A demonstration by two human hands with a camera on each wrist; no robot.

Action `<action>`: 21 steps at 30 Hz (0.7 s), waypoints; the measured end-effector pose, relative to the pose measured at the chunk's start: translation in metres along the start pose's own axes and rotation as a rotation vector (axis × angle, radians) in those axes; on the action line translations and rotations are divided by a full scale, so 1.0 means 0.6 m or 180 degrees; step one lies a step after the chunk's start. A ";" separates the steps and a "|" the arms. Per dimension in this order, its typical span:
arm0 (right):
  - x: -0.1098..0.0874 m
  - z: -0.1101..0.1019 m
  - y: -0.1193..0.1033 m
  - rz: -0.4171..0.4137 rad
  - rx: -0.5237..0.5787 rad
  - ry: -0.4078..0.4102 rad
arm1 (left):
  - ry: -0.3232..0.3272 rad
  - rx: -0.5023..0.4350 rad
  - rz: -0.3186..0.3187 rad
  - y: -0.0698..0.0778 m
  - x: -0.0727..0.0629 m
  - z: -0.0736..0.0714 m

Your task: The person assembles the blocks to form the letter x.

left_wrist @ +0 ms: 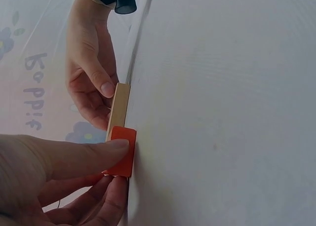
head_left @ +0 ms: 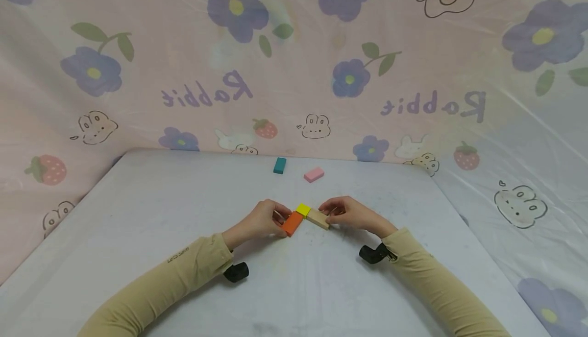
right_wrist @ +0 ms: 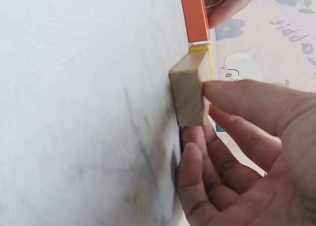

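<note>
In the head view my left hand (head_left: 263, 219) holds an orange block (head_left: 292, 223) by its left side, thumb at the near end. My right hand (head_left: 353, 214) has thumb and fingers on a plain wooden block (head_left: 318, 219). Between the far ends of both sits a yellow block (head_left: 303, 210), so the three form an angle on the table. The left wrist view has my thumb lying across the orange block (left_wrist: 123, 157). Seen from the right wrist, my thumb and fingers pinch the wooden block (right_wrist: 188, 95), which hides most of the yellow block (right_wrist: 201, 48).
Farther back on the white table (head_left: 184, 189) lie a teal block (head_left: 279, 165) and a pink block (head_left: 314, 174), apart from each other. A patterned curtain (head_left: 294, 71) rises behind the table's far edge. Black wrist cameras (head_left: 236, 272) hang under both sleeves.
</note>
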State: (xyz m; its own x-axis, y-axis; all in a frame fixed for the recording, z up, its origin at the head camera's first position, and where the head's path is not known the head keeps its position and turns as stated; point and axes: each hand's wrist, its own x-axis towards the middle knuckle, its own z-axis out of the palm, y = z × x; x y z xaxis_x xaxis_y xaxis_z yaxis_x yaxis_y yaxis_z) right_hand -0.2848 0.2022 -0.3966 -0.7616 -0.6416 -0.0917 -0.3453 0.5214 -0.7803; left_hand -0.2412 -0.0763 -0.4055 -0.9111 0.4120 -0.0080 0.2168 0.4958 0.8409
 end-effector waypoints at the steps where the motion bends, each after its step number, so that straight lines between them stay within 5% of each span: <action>1: 0.000 0.000 0.000 -0.0012 -0.0001 -0.0003 | 0.0000 -0.0003 0.0005 0.000 0.000 0.000; 21: 0.000 -0.003 -0.005 -0.0053 0.0008 -0.0035 | -0.0023 -0.0044 -0.0007 0.003 -0.001 0.003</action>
State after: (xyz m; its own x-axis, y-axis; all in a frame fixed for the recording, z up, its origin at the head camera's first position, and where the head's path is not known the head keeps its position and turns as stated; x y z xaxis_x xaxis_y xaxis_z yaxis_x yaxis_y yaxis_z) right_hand -0.2847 0.2016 -0.3933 -0.7497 -0.6563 -0.0856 -0.3564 0.5093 -0.7833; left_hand -0.2396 -0.0746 -0.4049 -0.9090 0.4165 -0.0137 0.2100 0.4861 0.8483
